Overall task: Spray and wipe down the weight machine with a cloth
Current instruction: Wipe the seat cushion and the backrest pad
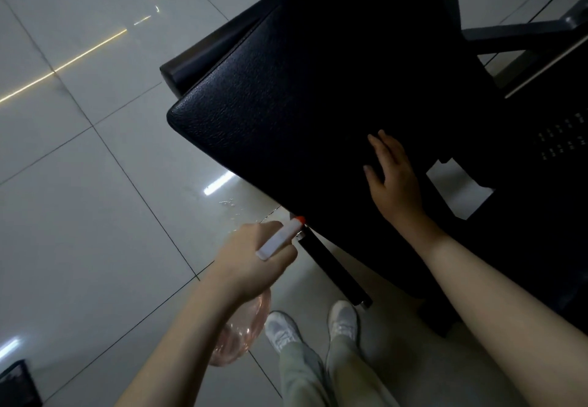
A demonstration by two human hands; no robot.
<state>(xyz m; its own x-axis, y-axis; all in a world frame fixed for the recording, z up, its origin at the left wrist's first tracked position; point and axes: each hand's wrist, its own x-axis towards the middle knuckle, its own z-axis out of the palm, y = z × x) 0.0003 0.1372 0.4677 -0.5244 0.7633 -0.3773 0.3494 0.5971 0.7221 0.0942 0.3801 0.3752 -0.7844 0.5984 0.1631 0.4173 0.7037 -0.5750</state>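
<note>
The weight machine's black padded seat fills the upper middle of the head view. My right hand lies flat on its near edge with the fingers straight; no cloth shows under or around it. My left hand grips a spray bottle with a clear pinkish body hanging below the hand. Its white head with an orange nozzle points toward the pad's lower edge. A few water droplets show on the floor just beyond the nozzle.
A black handle bar juts from under the seat toward my white shoes. The dark machine frame runs off at the right. Glossy grey floor tiles spread to the left. A dark object sits at the bottom left corner.
</note>
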